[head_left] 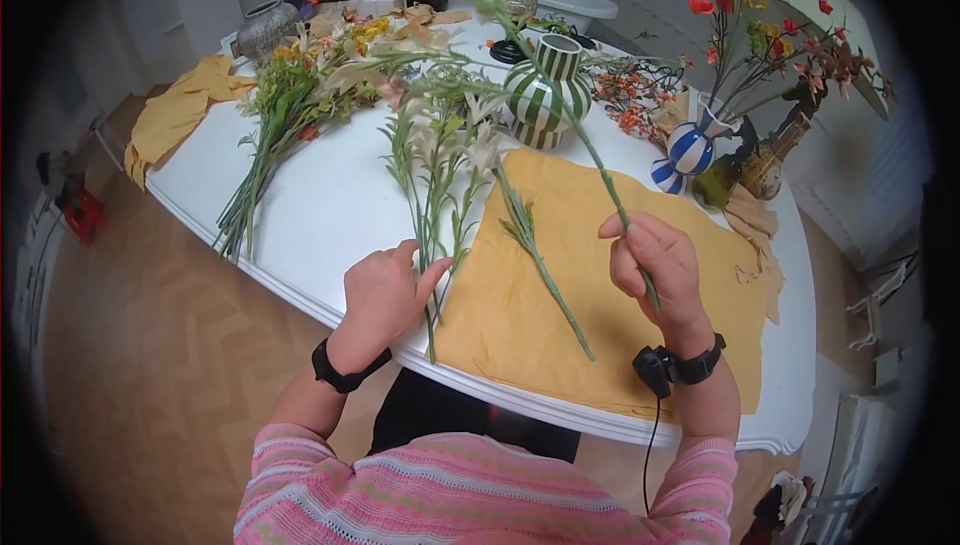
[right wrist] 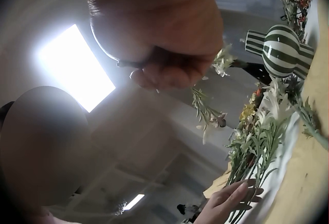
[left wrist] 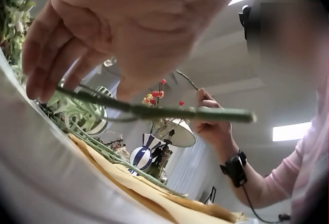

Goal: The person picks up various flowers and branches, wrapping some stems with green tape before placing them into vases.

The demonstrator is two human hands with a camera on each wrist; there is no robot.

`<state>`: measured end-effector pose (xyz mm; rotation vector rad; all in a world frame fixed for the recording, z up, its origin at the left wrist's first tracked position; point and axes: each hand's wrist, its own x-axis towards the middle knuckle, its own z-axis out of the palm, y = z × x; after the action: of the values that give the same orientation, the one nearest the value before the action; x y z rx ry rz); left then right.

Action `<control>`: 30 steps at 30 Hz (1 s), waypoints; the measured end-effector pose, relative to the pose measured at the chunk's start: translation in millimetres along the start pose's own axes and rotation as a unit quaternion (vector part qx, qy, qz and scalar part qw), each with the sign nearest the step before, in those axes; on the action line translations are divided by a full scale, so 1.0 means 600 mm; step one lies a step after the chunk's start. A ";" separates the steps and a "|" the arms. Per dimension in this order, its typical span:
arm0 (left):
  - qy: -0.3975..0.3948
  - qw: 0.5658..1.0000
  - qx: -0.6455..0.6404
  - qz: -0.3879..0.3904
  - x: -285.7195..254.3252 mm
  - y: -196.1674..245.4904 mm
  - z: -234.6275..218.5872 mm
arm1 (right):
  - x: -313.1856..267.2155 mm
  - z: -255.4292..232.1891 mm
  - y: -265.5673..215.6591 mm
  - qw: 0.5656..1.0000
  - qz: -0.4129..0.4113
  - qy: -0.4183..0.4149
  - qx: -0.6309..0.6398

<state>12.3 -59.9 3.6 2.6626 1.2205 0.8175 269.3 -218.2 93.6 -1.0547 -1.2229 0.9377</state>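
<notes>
My right hand (head_left: 660, 265) pinches the lower part of a long green stem of white flowers (head_left: 590, 145), raised and slanting away to the upper left. My left hand (head_left: 385, 293) rests at the table's front edge, thumb and forefinger spread about the stems of several white flowers (head_left: 430, 165). In the left wrist view, a thick cut stem (left wrist: 169, 113) crosses below the palm, and the fingers hang loosely over it. A shorter leafy green stem (head_left: 550, 285) lies on a yellow-orange wrapping sheet (head_left: 500, 320), between the two hands.
A green-and-white striped vase (head_left: 545, 95) stands behind the sheet. To its right, a blue-and-white vase (head_left: 690, 150) holds red and orange sprays. A mixed flower bunch (head_left: 275, 145) lies at left by a crumpled yellow cloth (head_left: 185, 110). The white table (head_left: 300, 235) has a curved edge.
</notes>
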 end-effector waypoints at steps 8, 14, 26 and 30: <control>-0.076 0.852 -0.517 0.019 0.036 0.055 -0.024 | -0.035 0.021 0.013 0.996 0.060 -0.063 -0.019; -0.178 0.601 -0.779 -0.012 0.078 0.124 -0.026 | -0.064 0.034 0.015 0.991 0.102 -0.086 -0.022; -0.149 0.639 -0.755 -0.025 0.077 0.164 -0.002 | -0.096 0.020 0.053 0.993 0.115 0.012 -0.007; -0.143 0.684 -0.715 -0.034 0.077 0.184 -0.003 | -0.103 0.021 0.062 0.988 0.138 0.033 -0.066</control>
<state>110.2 -100.9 58.2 1.2941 0.2313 0.7568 249.6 -266.2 42.1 -1.3757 -1.1141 1.0335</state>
